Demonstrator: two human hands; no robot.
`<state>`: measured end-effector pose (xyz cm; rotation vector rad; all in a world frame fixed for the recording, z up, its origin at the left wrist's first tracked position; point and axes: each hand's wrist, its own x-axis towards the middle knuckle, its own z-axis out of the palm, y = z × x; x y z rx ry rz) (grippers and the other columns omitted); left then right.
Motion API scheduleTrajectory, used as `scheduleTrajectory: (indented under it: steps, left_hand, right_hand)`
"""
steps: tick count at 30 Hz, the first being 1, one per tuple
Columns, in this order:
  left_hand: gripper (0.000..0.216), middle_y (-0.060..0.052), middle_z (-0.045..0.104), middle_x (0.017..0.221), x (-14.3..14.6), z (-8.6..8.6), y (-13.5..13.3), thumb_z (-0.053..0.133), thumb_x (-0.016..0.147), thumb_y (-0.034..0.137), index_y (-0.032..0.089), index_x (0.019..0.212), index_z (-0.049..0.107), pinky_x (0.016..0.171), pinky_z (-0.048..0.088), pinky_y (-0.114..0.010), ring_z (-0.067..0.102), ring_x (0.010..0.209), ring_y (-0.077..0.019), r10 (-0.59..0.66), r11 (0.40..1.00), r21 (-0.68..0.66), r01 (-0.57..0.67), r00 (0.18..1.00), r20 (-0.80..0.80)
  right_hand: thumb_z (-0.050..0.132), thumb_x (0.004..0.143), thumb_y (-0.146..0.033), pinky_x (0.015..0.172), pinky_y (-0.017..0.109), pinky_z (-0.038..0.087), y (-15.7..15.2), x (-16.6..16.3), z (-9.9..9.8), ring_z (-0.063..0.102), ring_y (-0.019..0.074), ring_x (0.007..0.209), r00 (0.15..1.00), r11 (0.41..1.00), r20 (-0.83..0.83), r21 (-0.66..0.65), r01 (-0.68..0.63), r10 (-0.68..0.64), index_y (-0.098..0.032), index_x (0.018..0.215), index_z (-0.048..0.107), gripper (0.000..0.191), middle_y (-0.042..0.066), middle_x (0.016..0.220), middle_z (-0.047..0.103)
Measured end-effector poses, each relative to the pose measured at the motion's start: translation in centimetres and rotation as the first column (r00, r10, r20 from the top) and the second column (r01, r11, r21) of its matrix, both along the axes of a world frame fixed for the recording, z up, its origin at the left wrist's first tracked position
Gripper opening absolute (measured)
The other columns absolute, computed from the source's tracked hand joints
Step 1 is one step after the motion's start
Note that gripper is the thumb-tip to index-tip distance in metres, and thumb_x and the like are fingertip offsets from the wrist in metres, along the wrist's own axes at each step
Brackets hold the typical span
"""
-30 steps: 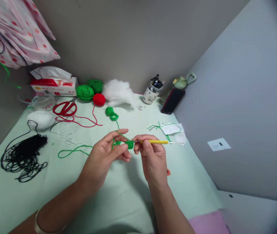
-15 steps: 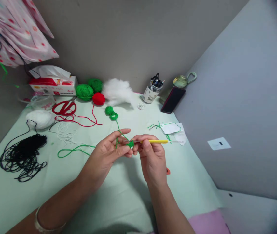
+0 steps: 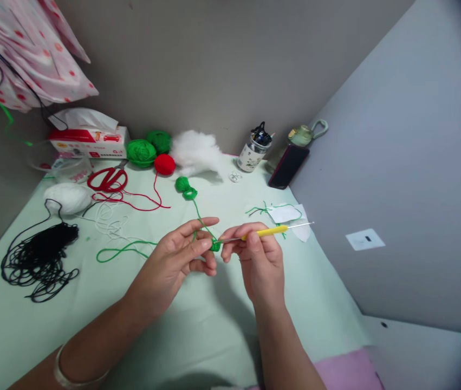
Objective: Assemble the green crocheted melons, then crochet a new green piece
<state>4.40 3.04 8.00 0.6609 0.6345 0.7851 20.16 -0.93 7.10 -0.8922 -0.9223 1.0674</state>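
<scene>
Between thumb and fingers, my left hand (image 3: 181, 252) pinches a small piece of green crochet (image 3: 215, 246). Green yarn (image 3: 196, 210) runs from it past my raised left index finger to a small green ball (image 3: 182, 184) farther back. My right hand (image 3: 260, 254) is closed on the yellow handle of a crochet hook (image 3: 271, 232). The hook's metal shaft points left and its tip meets the green piece; whether it passes through a stitch I cannot tell. A thinner metal end sticks out to the right, slightly raised.
At left lie black yarn (image 3: 47, 254), white yarn (image 3: 67, 198) and red scissors (image 3: 107, 180). Behind are a tissue box (image 3: 92, 143), green yarn balls (image 3: 141, 153), a red ball (image 3: 164, 164) and white stuffing (image 3: 197, 153). A pen jar (image 3: 250, 156) and phone (image 3: 289, 167) stand back right, near paper scraps (image 3: 285, 213).
My right hand has shifted a little to the right with the crochet hook, whose outer end now tilts higher. The green piece has turned slightly in my left fingers.
</scene>
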Motion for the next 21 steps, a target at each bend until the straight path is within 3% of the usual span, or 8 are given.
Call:
scheduleTrajectory:
  steps: [12, 18, 21]
  left_hand:
    - [0.030, 0.002, 0.065, 0.086, -0.1, -0.2, -0.2, 0.077, 0.089, 0.030, 0.024, 0.119, 0.073, 0.073, 0.060, -0.027, 0.068, 0.074, -0.0127, 0.133, 0.968, 0.233, -0.094, 0.979, -0.155]
    - [0.036, 0.003, 0.064, 0.086, 0.0, -0.2, -0.4, 0.082, 0.084, 0.024, 0.025, 0.119, 0.073, 0.076, 0.061, -0.027, 0.070, 0.074, -0.0117, 0.173, 0.962, 0.245, -0.122, 0.965, -0.199]
    - [0.035, 0.003, 0.064, 0.084, -0.1, 0.0, -0.3, 0.081, 0.085, 0.025, 0.025, 0.119, 0.073, 0.074, 0.060, -0.027, 0.070, 0.073, -0.0123, 0.164, 0.963, 0.245, -0.115, 0.968, -0.189]
  right_hand:
    - [0.053, 0.104, -0.021, 0.068, 0.031, 0.058, -1.0, -0.4, 0.0, 0.070, 0.0136, 0.074, 0.924, 0.967, 0.331, 0.224, 0.118, -0.189, -0.027, 0.102, 0.074, 0.022, 0.003, 0.101, 0.075]
    - [0.055, 0.102, -0.018, 0.072, 0.035, 0.058, -1.4, -0.5, -0.3, 0.072, 0.0189, 0.085, 0.844, 0.940, 0.467, 0.322, 0.116, -0.264, -0.029, 0.108, 0.074, 0.023, 0.004, 0.099, 0.077]
    - [0.054, 0.103, -0.020, 0.070, 0.035, 0.058, -1.3, -0.6, -0.3, 0.071, 0.0181, 0.080, 0.861, 0.943, 0.435, 0.302, 0.137, -0.264, -0.027, 0.104, 0.073, 0.021, 0.005, 0.100, 0.077]
